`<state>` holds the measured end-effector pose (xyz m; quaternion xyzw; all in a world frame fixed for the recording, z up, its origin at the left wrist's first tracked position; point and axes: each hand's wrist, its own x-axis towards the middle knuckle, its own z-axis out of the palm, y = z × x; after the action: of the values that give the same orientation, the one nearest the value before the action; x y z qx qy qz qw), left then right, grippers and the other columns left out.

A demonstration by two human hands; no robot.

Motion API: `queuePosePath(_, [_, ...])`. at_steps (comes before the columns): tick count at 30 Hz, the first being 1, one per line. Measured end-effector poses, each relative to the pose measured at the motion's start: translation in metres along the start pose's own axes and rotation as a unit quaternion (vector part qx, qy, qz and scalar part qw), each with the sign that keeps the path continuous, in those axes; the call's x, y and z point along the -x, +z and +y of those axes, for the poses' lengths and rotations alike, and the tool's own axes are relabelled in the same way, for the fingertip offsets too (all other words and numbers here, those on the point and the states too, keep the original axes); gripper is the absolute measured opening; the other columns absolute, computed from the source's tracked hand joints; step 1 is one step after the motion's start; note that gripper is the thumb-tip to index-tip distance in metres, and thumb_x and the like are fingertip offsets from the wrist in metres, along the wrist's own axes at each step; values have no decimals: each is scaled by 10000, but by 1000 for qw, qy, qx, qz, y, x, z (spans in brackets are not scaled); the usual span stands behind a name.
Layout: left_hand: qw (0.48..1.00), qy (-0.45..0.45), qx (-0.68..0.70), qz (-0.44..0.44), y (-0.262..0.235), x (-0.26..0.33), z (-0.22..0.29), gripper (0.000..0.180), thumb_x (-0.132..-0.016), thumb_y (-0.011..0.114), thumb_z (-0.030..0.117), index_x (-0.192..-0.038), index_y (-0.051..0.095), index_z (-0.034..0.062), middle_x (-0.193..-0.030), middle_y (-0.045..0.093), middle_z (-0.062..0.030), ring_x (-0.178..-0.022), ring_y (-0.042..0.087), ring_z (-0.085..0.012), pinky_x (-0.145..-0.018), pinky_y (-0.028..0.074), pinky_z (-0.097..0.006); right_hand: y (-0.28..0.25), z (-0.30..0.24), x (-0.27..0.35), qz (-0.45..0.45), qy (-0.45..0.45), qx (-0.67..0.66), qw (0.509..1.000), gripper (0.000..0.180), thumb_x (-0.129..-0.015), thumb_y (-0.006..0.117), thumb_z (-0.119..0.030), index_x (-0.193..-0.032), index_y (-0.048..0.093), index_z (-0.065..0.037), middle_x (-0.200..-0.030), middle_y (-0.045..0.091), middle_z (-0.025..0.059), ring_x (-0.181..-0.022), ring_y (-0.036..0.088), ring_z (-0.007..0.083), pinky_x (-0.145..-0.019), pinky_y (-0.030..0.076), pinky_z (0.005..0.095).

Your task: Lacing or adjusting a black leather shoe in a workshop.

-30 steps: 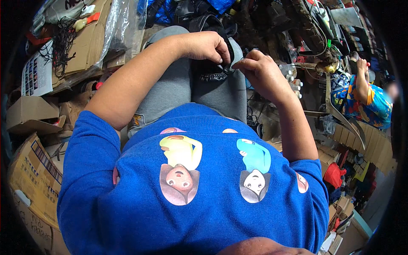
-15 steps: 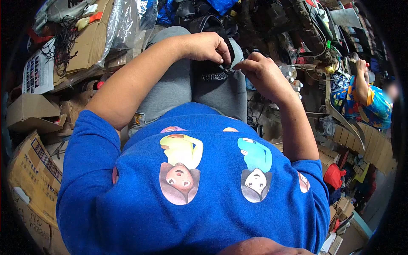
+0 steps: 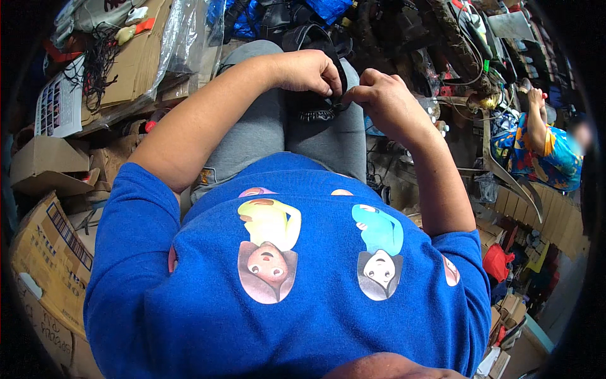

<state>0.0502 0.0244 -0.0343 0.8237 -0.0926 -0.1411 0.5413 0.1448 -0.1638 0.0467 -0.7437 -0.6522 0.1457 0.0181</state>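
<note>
Head view: the person sits w/ grey-trousered knees point(image 3: 265, 126) together and a small black item point(image 3: 319, 107) resting on the lap, at the far end of the thighs. Left hand point(image 3: 306, 69) is curled over the item's top edge, fingers closed on it. Right hand point(image 3: 382, 95) is closed in a pinch, thumb and forefinger meeting at the item's right edge, just touching the left hand's fingertips. What exactly sits in the pinch is too small to tell; prob. a strap end or thread.

Judgement on doing this well: keep the left hand clamped so the item can't twist on the lap, and let the right do the fine work close to the pinch point, w/ short pulls rather than long ones. Elbows tucked, wrists low, item kept over the knees so nothing drops.

Around: cardboard boxes point(image 3: 47, 246) at the person's left, clear plastic sheet point(image 3: 183, 38) above them, tangled cables point(image 3: 467, 57) at upper right. Another person in a patterned shirt point(image 3: 543, 151) sits well apart at right.
</note>
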Motion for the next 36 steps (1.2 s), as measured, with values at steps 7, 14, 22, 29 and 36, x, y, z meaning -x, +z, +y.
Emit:
queuePosePath(7, [1000, 11, -9, 7, 2, 0, -5, 231, -788, 649, 135, -1004, 713, 82, -974, 613, -105, -962, 583, -238, -882, 449, -330, 12, 2, 4, 8, 8, -47, 999, 219, -790, 593, -60, -935, 709, -174, -876, 608, 112, -809, 625, 311, -763, 501, 400])
queuePosePath(14, [994, 36, -54, 84, 9, 16, 4, 193, -795, 650, 128, -973, 701, 74, -937, 594, -90, -958, 586, -235, -857, 456, -345, 8, 8, 12, 51, 63, -135, 988, 132, -814, 615, -59, -941, 645, -75, -893, 613, 159, -824, 630, 338, -733, 510, 396])
queuePosePath(22, [936, 16, -304, 175, 42, 76, 26, 388, -684, 775, 294, -986, 653, 84, -977, 597, -90, -912, 610, -268, -811, 452, -391, 12, -7, -9, 65, 132, -212, 966, 310, -886, 633, -260, -1106, 553, -55, -663, 494, 51, -640, 476, 133, -604, 418, 306])
queuePosePath(29, [886, -20, -429, 175, 55, 70, 16, 247, -693, 740, 229, -852, 592, 112, -873, 572, -49, -843, 613, -224, -738, 426, -388, 34, 3, -30, -25, 135, -200, 970, 333, -839, 653, -331, -977, 636, -29, -870, 665, 198, -853, 640, 360, -752, 488, 412])
queuePosePath(36, [900, 15, -385, 204, 58, 71, 24, 284, -710, 728, 225, -945, 617, 111, -911, 592, -55, -852, 617, -222, -742, 440, -363, 56, 10, -21, -6, 224, -338, 914, 316, -825, 677, -314, -951, 656, -25, -760, 650, 150, -708, 638, 233, -658, 482, 361])
